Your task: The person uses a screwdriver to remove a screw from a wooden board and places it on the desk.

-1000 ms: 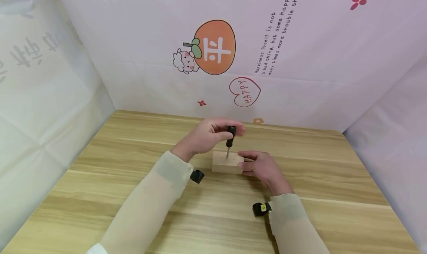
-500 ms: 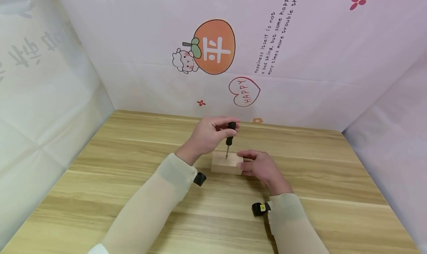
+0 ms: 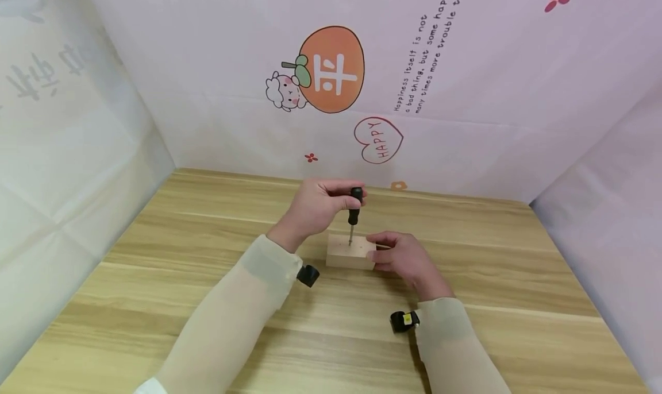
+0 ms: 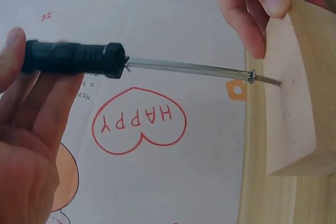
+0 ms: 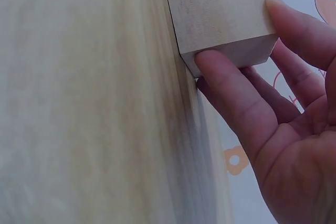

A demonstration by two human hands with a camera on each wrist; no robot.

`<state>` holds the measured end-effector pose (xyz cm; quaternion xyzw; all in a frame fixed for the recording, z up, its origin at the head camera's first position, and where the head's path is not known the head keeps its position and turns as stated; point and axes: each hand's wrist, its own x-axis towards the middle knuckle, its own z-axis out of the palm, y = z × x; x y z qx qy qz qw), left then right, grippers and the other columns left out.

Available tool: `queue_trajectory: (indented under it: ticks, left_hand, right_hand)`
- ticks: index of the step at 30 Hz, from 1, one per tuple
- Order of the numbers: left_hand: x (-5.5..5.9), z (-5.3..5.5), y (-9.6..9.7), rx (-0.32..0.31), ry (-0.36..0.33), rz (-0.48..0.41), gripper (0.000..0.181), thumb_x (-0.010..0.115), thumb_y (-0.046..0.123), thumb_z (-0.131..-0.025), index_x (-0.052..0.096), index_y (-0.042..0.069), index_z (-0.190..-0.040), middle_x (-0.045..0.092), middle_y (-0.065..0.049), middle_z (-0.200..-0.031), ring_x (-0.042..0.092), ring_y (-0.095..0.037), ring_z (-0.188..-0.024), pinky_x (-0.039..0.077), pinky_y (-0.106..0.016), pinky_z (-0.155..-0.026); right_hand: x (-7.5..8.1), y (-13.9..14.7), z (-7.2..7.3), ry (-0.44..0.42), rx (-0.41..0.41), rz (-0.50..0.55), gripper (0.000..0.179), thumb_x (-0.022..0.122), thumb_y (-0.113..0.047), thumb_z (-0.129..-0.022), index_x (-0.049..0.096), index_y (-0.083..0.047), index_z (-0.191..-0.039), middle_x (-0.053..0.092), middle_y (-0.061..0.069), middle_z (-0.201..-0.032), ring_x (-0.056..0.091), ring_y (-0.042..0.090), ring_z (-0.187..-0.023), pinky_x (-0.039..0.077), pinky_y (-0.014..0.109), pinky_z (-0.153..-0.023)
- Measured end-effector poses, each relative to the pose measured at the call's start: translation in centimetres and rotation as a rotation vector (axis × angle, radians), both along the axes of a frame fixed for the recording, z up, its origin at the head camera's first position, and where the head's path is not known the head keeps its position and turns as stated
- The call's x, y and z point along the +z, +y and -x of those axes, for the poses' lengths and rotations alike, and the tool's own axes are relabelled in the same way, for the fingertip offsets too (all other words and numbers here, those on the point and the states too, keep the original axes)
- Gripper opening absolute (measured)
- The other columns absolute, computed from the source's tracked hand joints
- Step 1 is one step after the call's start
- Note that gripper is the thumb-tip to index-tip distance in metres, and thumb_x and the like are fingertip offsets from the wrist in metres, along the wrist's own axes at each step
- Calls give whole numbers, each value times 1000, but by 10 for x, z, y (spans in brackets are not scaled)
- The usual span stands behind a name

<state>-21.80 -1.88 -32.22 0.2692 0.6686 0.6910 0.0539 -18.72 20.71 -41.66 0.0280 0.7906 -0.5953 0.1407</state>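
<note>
My left hand (image 3: 314, 207) pinches the black handle of a screwdriver (image 4: 73, 59) between thumb and fingers. The shaft runs down to the head of a screw (image 4: 269, 81), whose tip is in the face of a pale wooden block (image 3: 349, 259). Much of the screw's thread still shows outside the wood. Small marks dot the block on either side of it. My right hand (image 3: 408, 259) grips the block's right end, with the thumb on the near top edge and fingers along the end and far side. In the right wrist view, one finger (image 5: 236, 90) presses the end face.
The block lies on a wood-grain table (image 3: 331, 336), not far from its back edge. A white printed cloth (image 3: 233, 95) hangs behind, and pale cloth walls stand left and right. A small black camera (image 3: 308, 275) is strapped at each wrist.
My left fingers, stretched past the handle a second ago, have drawn back round it, and the screwdriver's top has shifted slightly. The right hand and block hold their place.
</note>
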Motion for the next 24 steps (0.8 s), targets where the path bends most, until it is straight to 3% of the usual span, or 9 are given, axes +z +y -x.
queue_trajectory:
  ticks: [4,9,11,16,19,22,24]
  left_hand:
    - [5,-5,2,93,-8,37,26,80,1,-83,77,5,-108,74,-7,-93,72,-22,-87,57,-35,-80]
    - [7,-8,4,176,86,128,24,86,6,-78,77,12,-100,71,-2,-86,68,-20,-79,57,-34,-71]
    - [6,-8,6,180,130,134,24,86,6,-78,75,12,-99,70,-2,-85,65,-21,-76,56,-34,-67]
    - [3,-4,5,90,237,142,28,81,8,-85,73,8,-111,65,-2,-90,61,-20,-78,53,-33,-68]
    - [2,0,1,0,282,165,28,74,10,-92,73,10,-120,66,3,-107,60,-16,-93,52,-32,-78]
    - [3,3,-6,-138,261,147,29,64,5,-98,71,8,-125,66,3,-122,60,-14,-109,50,-33,-90]
    - [4,4,-9,-225,215,112,31,59,-1,-99,68,4,-127,67,-4,-125,62,-18,-113,49,-35,-94]
  right_hand:
    - [1,-1,0,-6,-5,9,43,81,-6,-83,70,-6,-124,57,15,-133,60,30,-111,58,38,-81]
    - [2,0,0,-3,4,20,43,80,-6,-85,68,-3,-126,55,17,-135,58,31,-114,57,39,-82]
    - [2,1,0,-4,7,19,43,80,-7,-85,68,-3,-126,54,17,-136,57,31,-114,57,40,-82]
    - [3,0,0,-6,0,11,42,79,-7,-86,68,-3,-127,53,17,-137,58,30,-114,57,39,-82]
    - [4,-1,-1,-7,-3,6,42,79,-7,-86,68,-4,-126,53,17,-137,58,31,-113,57,39,-82]
    - [5,-2,-1,-12,-4,7,42,79,-7,-86,68,-4,-126,53,17,-137,58,30,-114,57,38,-82]
    - [4,-2,0,-13,-4,12,42,79,-7,-86,68,-4,-126,53,17,-137,58,31,-113,57,39,-82]
